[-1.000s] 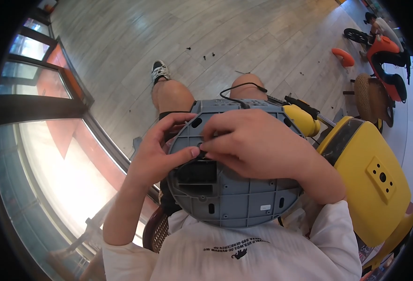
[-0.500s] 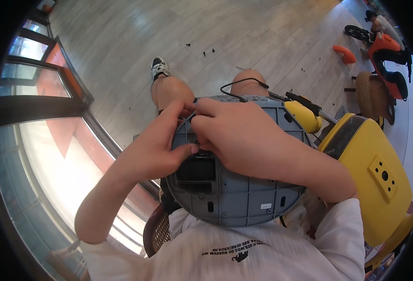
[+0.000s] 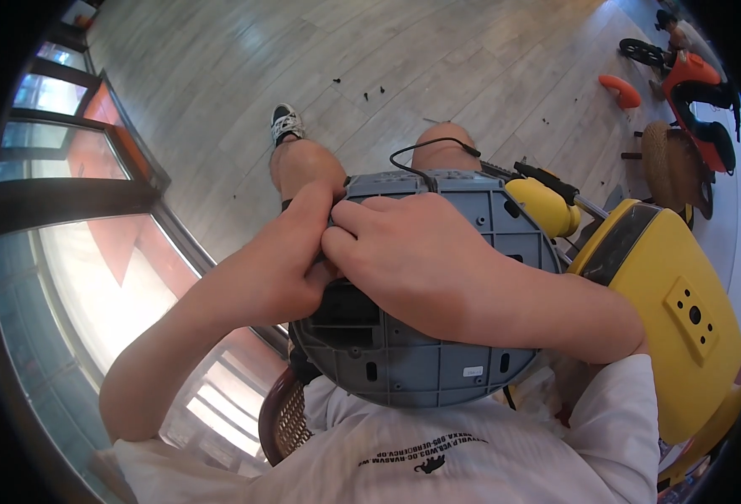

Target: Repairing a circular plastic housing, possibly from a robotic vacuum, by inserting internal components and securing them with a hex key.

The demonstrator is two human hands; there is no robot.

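Note:
A round grey plastic base (image 3: 437, 370), ribbed and with a dark rectangular recess, rests in my lap against my shirt. At its upper left rim my left hand (image 3: 290, 265) is bent in with the fingers drawn together, their tips largely hidden. My right hand (image 3: 404, 256) lies across the base with its fingers curled closed, touching the left hand. Whatever is pinched between the two hands cannot be seen. From the base's far edge a black cable (image 3: 412, 153) loops up over my knee.
To the right stands a yellow plastic housing (image 3: 672, 311) beside a yellow rounded part (image 3: 542, 206). Several small dark screws (image 3: 365, 96) lie on the wooden floor. Far right are a wicker stool (image 3: 668, 164), an orange ride-on vehicle (image 3: 696, 105) and another person. Glass doors (image 3: 93, 277) line the left.
My right hand has shifted slightly left and lower over the base. The left thumb, visible before, is now hidden behind it, and my left elbow has swung outward.

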